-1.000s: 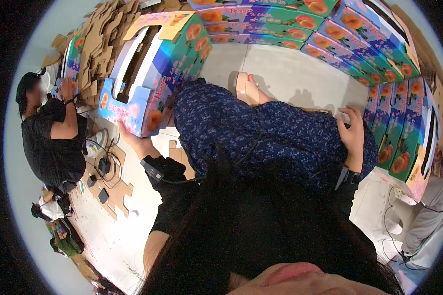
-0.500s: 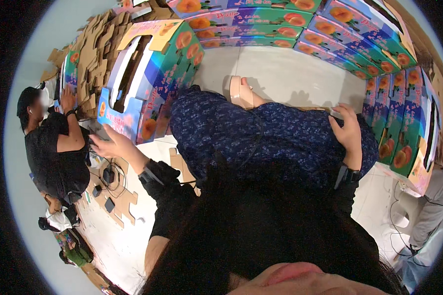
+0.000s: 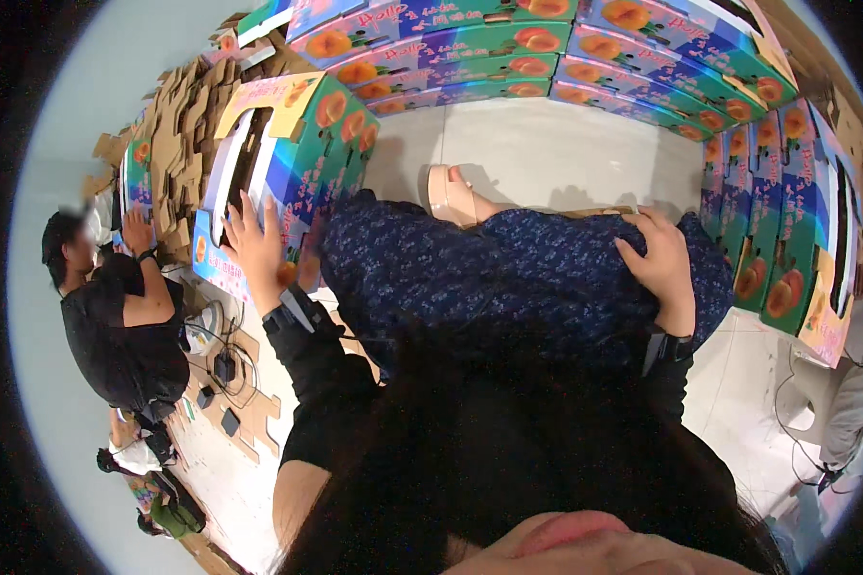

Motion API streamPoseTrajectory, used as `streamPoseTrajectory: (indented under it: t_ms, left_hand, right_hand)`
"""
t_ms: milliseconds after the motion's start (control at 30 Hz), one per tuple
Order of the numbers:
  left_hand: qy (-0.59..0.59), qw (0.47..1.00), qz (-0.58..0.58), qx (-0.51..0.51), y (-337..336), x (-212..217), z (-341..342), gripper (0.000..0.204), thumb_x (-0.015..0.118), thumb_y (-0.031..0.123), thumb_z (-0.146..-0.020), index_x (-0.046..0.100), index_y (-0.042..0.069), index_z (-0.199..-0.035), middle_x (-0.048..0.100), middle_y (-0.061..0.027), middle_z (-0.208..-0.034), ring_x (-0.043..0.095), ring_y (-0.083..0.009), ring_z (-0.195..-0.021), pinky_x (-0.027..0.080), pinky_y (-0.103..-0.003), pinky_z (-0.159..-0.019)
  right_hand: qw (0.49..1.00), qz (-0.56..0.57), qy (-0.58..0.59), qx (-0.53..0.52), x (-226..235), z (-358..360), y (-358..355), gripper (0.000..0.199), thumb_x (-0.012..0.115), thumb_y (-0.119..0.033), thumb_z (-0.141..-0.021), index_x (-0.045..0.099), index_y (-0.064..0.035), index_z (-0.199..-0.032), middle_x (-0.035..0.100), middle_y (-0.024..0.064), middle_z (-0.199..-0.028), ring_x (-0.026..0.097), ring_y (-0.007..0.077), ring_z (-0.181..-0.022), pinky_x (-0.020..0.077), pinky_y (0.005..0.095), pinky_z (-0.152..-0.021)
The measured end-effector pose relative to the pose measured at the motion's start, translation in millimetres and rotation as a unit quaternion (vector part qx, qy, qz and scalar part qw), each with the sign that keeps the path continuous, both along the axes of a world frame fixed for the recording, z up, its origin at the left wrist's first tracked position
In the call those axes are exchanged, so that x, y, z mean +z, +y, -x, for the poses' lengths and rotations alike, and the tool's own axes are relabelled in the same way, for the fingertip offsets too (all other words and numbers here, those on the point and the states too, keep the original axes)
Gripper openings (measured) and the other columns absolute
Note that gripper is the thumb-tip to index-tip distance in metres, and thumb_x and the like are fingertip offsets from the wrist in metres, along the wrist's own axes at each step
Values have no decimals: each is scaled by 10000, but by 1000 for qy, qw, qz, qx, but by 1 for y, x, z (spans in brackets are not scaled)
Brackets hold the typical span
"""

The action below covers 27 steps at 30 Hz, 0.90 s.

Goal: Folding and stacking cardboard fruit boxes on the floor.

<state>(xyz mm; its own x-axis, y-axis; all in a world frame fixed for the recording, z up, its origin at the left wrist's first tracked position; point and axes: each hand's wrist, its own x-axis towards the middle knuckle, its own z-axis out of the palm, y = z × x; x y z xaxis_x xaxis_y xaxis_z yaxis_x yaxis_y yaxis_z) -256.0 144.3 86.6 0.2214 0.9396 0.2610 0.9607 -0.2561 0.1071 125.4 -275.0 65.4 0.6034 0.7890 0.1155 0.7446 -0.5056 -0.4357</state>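
Observation:
My left hand (image 3: 255, 247) rests against the near corner of a colourful fruit carton (image 3: 321, 158) on my left, fingers spread and holding nothing. The carton is blue, green and pink with peach pictures, and a long slot runs along its open-looking top. Over my knee, my right hand (image 3: 664, 261) lies on a dark blue patterned skirt (image 3: 470, 268), its fingers loosely apart. Dark bands sit around both my wrists.
Rows of similar cartons (image 3: 451, 53) stand ahead, and more (image 3: 772, 220) stand at my right. Flattened cardboard (image 3: 177, 144) is piled at the far left. A co-worker in black (image 3: 115, 326) sits at left, near cables and small dark boxes (image 3: 230, 422) on the floor.
My left hand has moved up and slightly right, from beside the carton's near end onto its corner. The view has shifted a little; my right hand stays on the skirt.

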Motion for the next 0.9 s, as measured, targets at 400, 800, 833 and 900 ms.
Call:
streamPoseTrajectory:
  t_ms: [400,800,833,900]
  left_hand:
    - [98,994,-29,31,9,16,-36,870,391,722,-840,179,204,-1505,178,-250,-1518,99,-428,-1416,-4,-625,-1088]
    - [-241,781,281,-504,-95,-19,-234,319,651,232,-858,634,31,-1105,664,-136,-855,636,-196,-732,489,-311,-673]
    - [-218,819,237,-475,-95,-31,-236,310,650,238,-861,639,35,-1095,659,-145,-833,637,-204,-698,489,-310,-640]
    - [-166,831,249,-468,-90,-49,-232,328,649,297,-858,652,43,-1066,652,-161,-816,634,-242,-677,492,-340,-616]
  right_hand:
    - [1000,-14,23,14,-7,-5,-2,348,677,-286,-746,661,-88,-1032,625,135,-1092,586,346,-1010,436,428,-890]
    - [1000,7,14,-5,-11,-4,6,268,665,-281,-760,674,-96,-954,646,99,-973,606,317,-929,458,421,-820]
    - [1000,11,9,-9,-10,-4,6,261,664,-279,-760,676,-102,-952,650,97,-957,609,314,-921,460,417,-819]
    - [1000,17,2,-13,-10,-6,7,258,665,-275,-759,677,-101,-949,657,97,-943,614,314,-911,469,414,-808]
